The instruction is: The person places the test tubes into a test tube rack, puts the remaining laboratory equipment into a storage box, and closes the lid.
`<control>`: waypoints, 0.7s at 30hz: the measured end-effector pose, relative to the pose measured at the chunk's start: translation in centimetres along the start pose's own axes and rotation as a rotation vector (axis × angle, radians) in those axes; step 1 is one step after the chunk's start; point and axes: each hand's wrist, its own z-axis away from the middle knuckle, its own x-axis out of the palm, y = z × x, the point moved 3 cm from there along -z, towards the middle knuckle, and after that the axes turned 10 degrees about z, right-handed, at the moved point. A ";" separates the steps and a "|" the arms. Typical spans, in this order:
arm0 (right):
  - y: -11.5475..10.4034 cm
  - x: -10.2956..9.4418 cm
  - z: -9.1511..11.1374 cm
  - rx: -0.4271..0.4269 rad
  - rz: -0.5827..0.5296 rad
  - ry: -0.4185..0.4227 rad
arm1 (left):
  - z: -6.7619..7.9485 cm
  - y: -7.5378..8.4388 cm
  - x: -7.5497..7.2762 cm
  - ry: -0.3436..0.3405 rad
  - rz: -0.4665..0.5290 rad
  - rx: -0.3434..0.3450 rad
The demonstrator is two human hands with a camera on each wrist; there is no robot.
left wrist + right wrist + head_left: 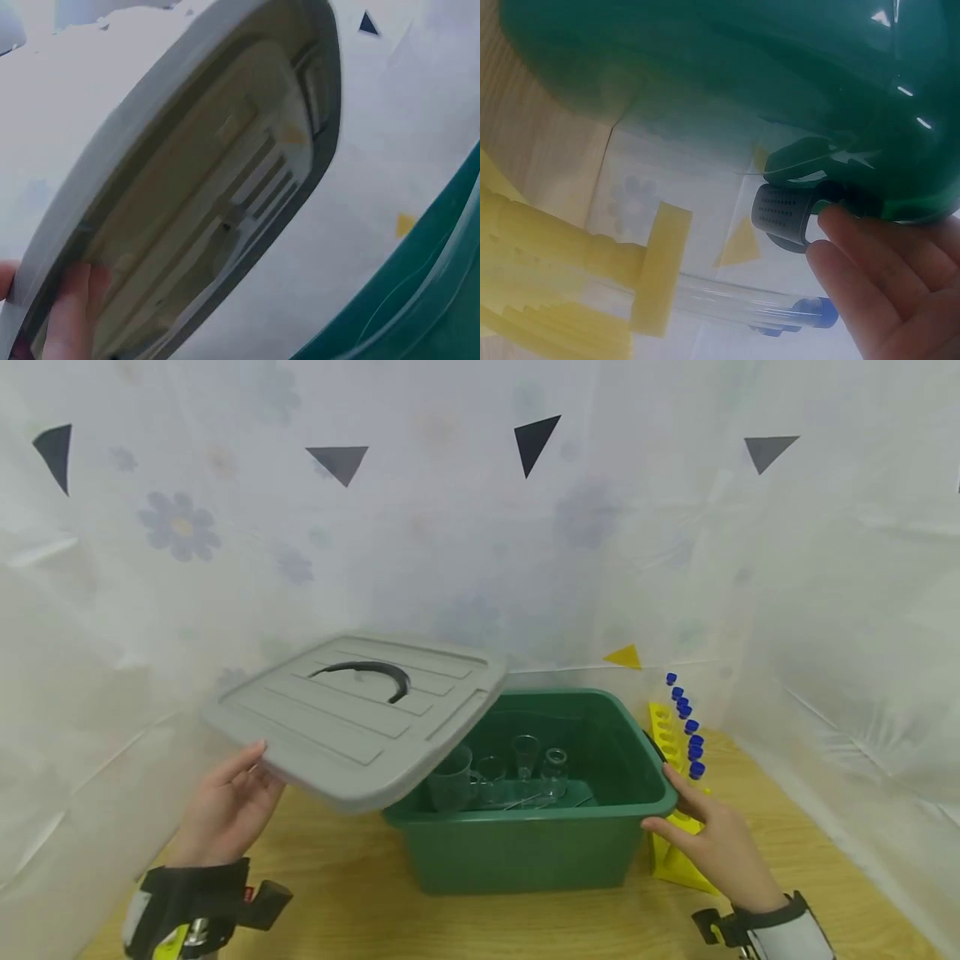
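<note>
My left hand [232, 806] pinches the near-left edge of a grey plastic lid [337, 710] with a black carry handle [367, 670]. The lid is held tilted in the air, overlapping the left part of a green bin [525, 852] in the head view. Its ribbed underside shows in the left wrist view. At the bin's front right corner rests my right hand [708, 835], fingers stretched along the side close to a black latch [784, 210]. Inside the bin stand a clear mug [450, 781] and several small glass vessels [555, 770], with thin rods lying beside them.
Right beside the bin is a yellow test tube rack [667, 735] holding several tubes with blue caps [692, 727]. A wooden table [337, 893] lies beneath. White patterned sheeting [480, 527] with triangle stickers surrounds the table at the back and sides.
</note>
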 end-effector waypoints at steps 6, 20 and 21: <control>0.1 -0.1 -0.2 0.001 -0.004 0.001 | -1.8 -5.9 1.3 0.150 -0.275 0.037; -0.2 0.3 -0.5 0.010 -0.007 -0.003 | -1.4 -14.9 2.3 0.491 -0.531 -0.001; -0.2 0.4 -0.6 0.010 -0.006 -0.003 | -1.2 -15.0 2.1 0.502 -0.546 0.000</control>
